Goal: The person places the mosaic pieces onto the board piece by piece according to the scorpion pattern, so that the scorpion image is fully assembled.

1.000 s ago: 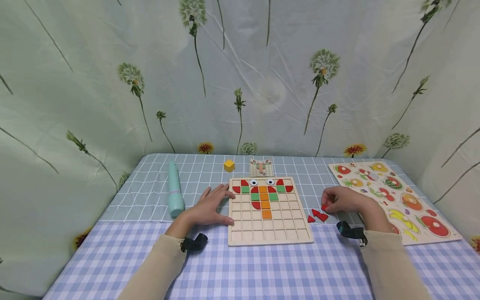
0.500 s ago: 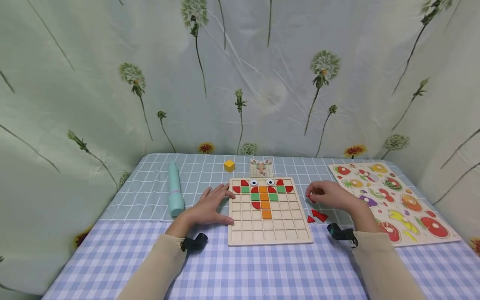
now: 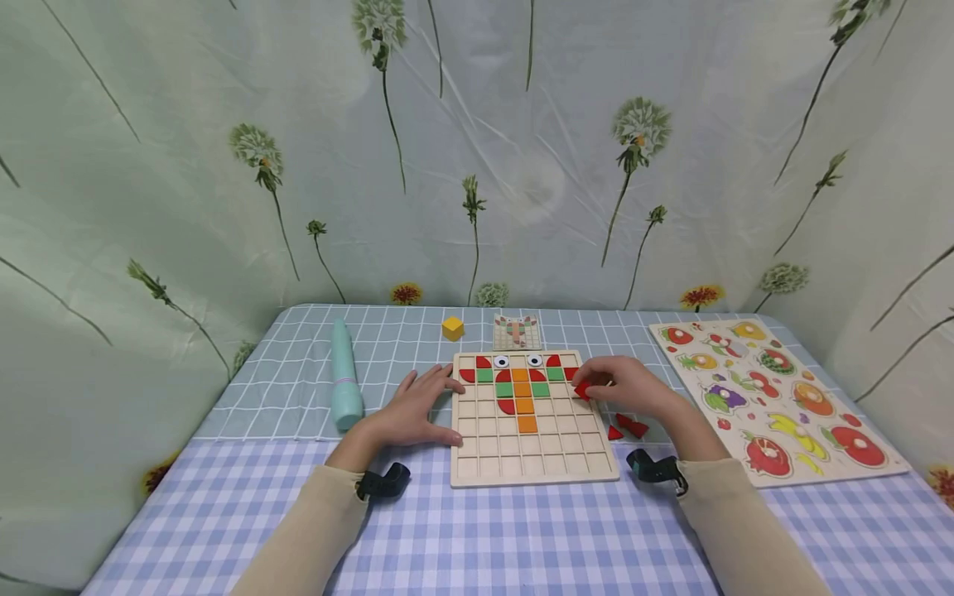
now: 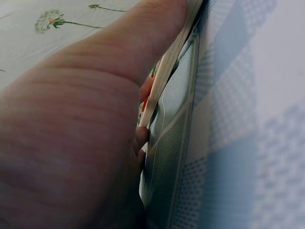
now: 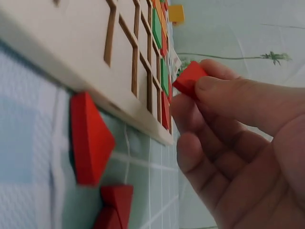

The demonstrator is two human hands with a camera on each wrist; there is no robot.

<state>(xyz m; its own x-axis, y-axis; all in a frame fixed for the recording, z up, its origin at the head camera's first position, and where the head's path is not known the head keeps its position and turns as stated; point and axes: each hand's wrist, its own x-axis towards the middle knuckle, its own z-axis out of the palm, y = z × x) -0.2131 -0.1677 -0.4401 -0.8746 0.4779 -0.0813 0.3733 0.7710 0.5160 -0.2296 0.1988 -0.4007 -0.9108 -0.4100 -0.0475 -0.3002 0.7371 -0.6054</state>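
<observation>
A square wooden grid board (image 3: 492, 455) lies on the cloth with red, green and orange pieces and two eye pieces in its upper cells. My left hand (image 3: 413, 411) rests against its left edge, fingers spread; the left wrist view shows the thumb (image 4: 119, 43) at the board's side. Over the board's right side, my right hand (image 3: 624, 385) pinches a red piece (image 5: 189, 80) between thumb and fingers, above the surface. Several loose red pieces (image 3: 632, 425) lie right of the board; one, a red triangle (image 5: 90, 140), sits close to its edge.
Behind the board stand a small pattern card (image 3: 517, 332) and a yellow cube (image 3: 452, 329). A mint-coloured long case (image 3: 345, 381) lies at the left. To the right is a fruit puzzle board (image 3: 753, 397). A checked cloth (image 3: 537, 538) covers the table's front.
The right hand has lifted a red piece from the loose group and carried it left over the board's right side. The left hand stays at the board's edge.
</observation>
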